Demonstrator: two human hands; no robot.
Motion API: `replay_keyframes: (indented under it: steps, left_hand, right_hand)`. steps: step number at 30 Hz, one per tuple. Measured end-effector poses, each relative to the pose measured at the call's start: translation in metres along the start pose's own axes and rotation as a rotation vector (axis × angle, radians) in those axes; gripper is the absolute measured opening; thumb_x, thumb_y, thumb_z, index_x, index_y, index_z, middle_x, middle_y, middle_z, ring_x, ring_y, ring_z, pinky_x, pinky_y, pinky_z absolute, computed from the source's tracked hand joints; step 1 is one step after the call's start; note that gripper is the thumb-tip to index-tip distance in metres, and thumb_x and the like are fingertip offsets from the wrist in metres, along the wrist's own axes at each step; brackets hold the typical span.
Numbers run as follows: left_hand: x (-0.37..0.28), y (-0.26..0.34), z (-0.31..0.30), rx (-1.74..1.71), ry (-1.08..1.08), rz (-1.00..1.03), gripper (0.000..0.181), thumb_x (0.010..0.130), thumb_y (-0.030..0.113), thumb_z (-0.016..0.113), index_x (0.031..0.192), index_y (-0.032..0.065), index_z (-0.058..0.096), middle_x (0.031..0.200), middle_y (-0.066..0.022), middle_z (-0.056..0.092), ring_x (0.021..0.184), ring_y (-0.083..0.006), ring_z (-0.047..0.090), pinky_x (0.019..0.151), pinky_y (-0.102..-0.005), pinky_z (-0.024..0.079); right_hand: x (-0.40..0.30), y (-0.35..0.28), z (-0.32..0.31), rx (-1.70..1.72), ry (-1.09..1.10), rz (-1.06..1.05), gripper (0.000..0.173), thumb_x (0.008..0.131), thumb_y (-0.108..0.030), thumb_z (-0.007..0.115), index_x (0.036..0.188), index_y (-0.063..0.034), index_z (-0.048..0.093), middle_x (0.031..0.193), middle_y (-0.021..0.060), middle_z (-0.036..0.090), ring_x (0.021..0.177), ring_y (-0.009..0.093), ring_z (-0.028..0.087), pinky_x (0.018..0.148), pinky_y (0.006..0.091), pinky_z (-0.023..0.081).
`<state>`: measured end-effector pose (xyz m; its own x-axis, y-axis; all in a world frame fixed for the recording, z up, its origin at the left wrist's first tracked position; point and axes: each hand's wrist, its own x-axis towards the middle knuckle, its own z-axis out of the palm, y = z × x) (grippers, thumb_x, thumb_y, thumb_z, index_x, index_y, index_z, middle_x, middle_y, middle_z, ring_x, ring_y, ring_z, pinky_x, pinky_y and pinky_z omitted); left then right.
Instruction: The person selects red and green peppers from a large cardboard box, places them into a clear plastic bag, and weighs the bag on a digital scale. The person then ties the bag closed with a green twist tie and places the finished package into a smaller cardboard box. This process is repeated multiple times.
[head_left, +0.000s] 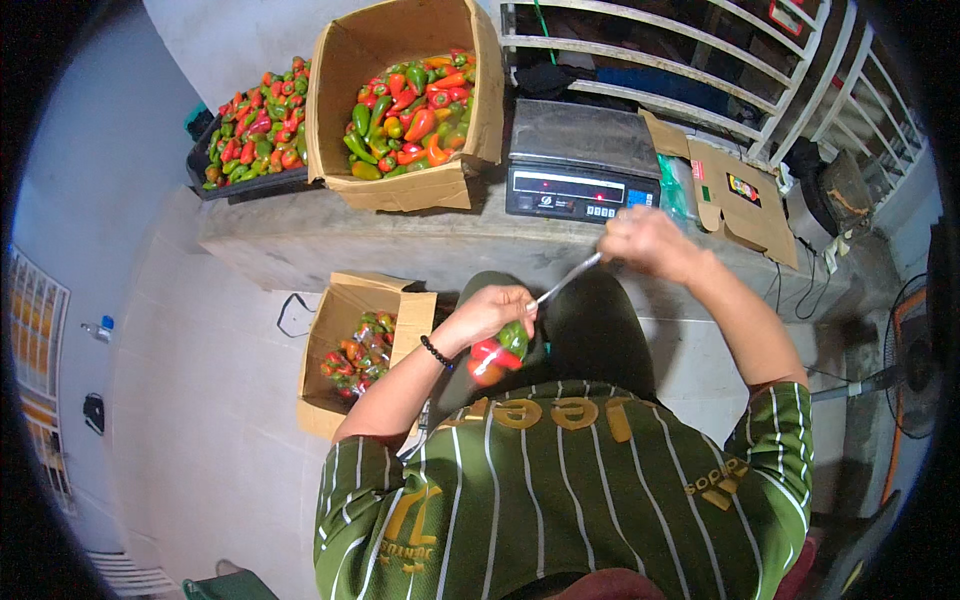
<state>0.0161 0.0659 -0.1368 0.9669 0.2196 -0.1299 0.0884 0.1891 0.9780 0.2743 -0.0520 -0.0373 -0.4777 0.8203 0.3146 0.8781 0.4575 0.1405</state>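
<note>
Red and green peppers fill a clear plastic bag (496, 355) that hangs over my lap. My left hand (501, 309) pinches the bag's neck just above the peppers. Stretched and twisted into a thin strand, the bag's top (568, 279) runs up to the right. My right hand (651, 241) is closed on the end of that strand, in front of the digital scale (577, 191). Below and left of my left forearm, an open cardboard box (417, 319) on the floor holds several bagged peppers (364, 349).
On the concrete ledge (420, 236) stand a large cardboard box (405, 193) of loose peppers (409, 112) and a black crate (259, 187) heaped with more. A flattened carton (750, 199) and green plastic bags (675, 187) lie right of the scale. A fan (911, 367) stands at far right.
</note>
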Motion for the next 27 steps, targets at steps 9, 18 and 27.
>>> replay_keyframes:
  steps: [9, 18, 27]
  left_hand:
    - [0.033, 0.032, 0.044, 1.359, 0.859, 0.375, 0.054, 0.078, 0.027, 0.062, 0.117, -0.004, 0.041, 0.101, -0.0232, 0.057, 0.088, -0.0337, 0.057, 0.073, -0.0402, 0.044]
    - [0.006, -0.001, 0.06, 0.696, -0.151, 0.357, 0.063, 0.078, 0.019, 0.064, 0.131, 0.0035, 0.033, 0.111, -0.0177, 0.055, 0.097, -0.0297, 0.056, 0.085, -0.0365, 0.045]
    - [0.012, 0.089, 0.014, 1.038, 0.346, 0.559, 0.064, 0.072, 0.023, 0.068, 0.126, 0.0035, 0.041, 0.123, -0.0197, 0.045, 0.117, -0.034, 0.04, 0.098, -0.0386, 0.032]
  right_hand:
    - [0.066, 0.036, -0.033, -0.385, 0.253, 0.173, 0.002, 0.073, -0.016, 0.056, 0.073, -0.014, 0.057, 0.075, 0.0039, 0.052, 0.082, 0.023, 0.051, 0.083, 0.0452, 0.037]
    - [0.058, 0.031, -0.047, -0.293, 0.259, 0.408, 0.007, 0.078, -0.017, 0.055, 0.079, -0.0112, 0.059, 0.077, 0.0051, 0.056, 0.084, 0.024, 0.053, 0.084, 0.0434, 0.036]
    - [0.029, 0.002, -0.095, -0.155, 0.453, 0.427, 0.009, 0.079, -0.017, 0.055, 0.08, -0.0087, 0.057, 0.074, 0.0076, 0.053, 0.075, 0.028, 0.053, 0.07, 0.0364, 0.039]
